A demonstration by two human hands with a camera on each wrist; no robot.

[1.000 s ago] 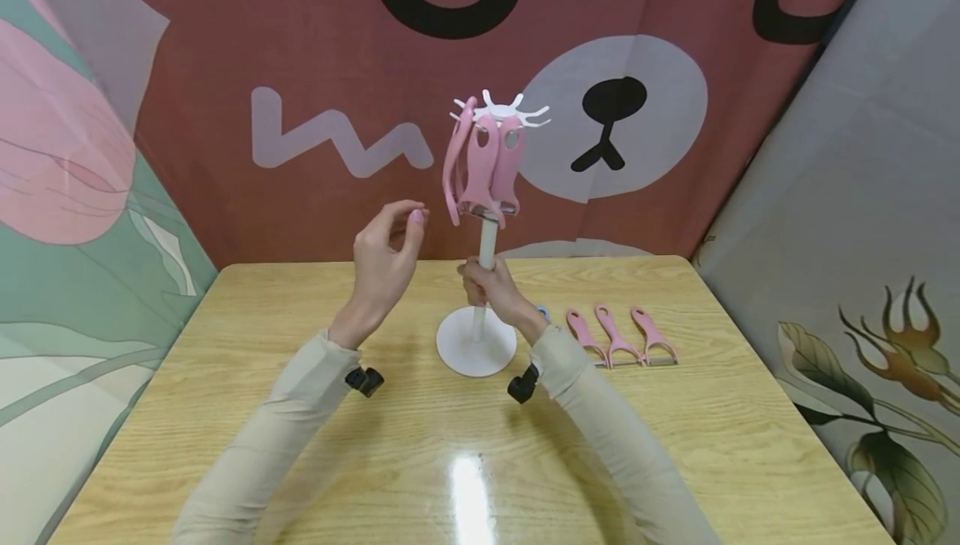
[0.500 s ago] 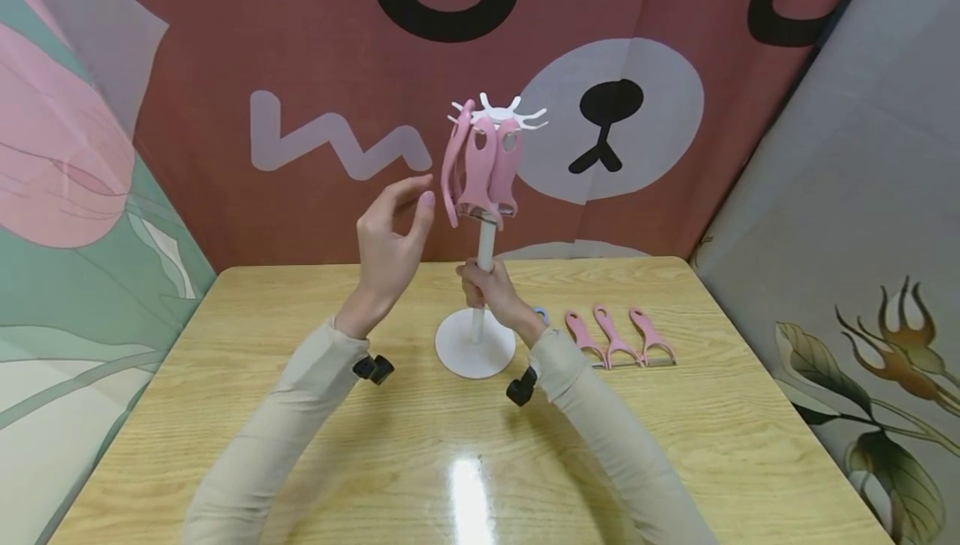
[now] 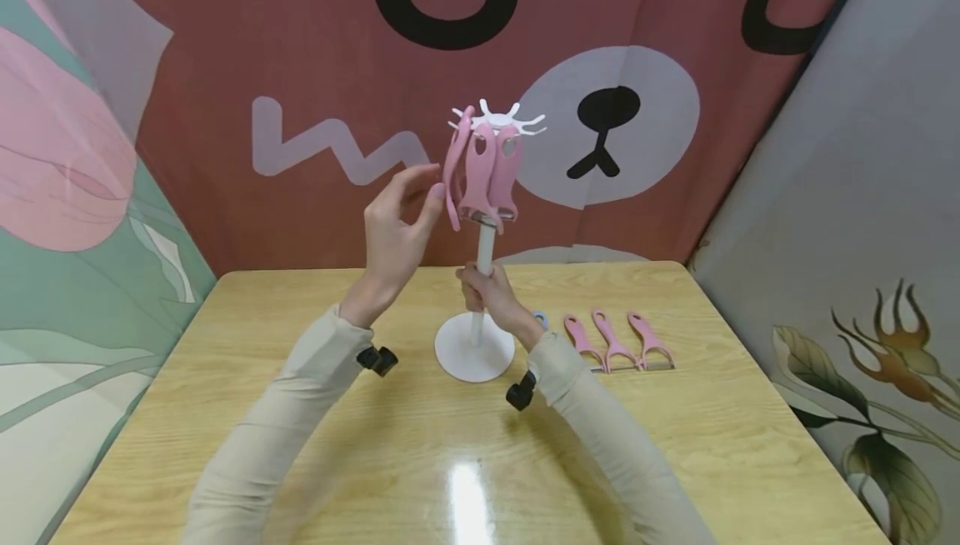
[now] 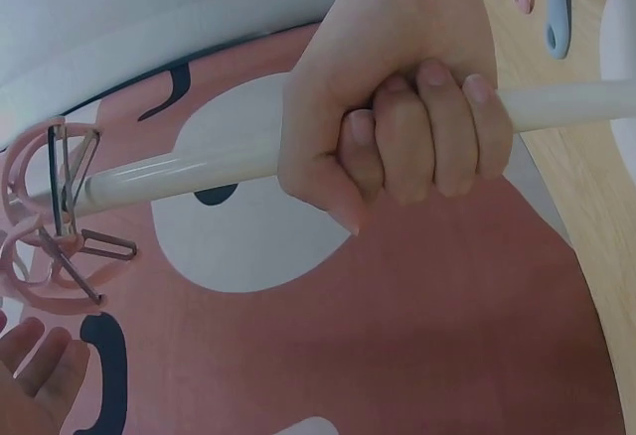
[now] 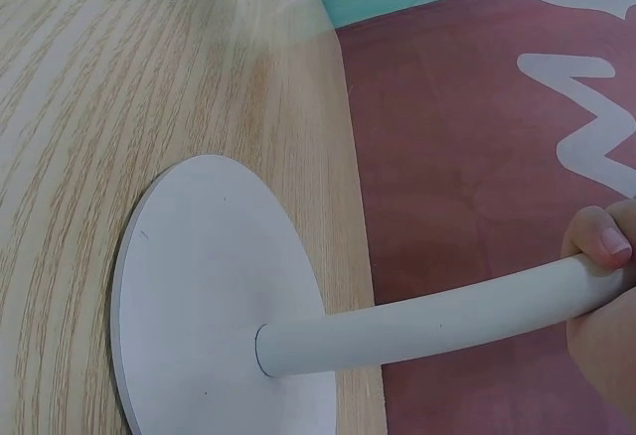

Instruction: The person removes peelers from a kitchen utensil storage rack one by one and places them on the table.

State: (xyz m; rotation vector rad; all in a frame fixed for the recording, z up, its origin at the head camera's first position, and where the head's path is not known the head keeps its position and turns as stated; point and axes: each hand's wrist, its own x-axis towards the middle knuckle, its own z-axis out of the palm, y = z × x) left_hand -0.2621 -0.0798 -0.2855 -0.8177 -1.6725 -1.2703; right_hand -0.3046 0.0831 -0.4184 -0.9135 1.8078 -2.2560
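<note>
Pink peelers (image 3: 477, 180) are hung from the top of the white stand (image 3: 486, 245). Below them, the stand's pole (image 4: 184, 174) is gripped by the right hand (image 3: 489, 289), its fingers curled round. Left of the stand, the left hand (image 3: 393, 235) is held up with thumb and fingertips parted, nothing pinched; whether a peeler is touched cannot be told. Right of the stand, three loose peelers (image 3: 609, 333) and a blue handle (image 4: 558, 18) are laid on the table (image 3: 375, 462).

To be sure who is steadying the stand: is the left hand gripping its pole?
No, the right hand grips the white pole, while the left hand is beside the hanging pink peelers.
</note>
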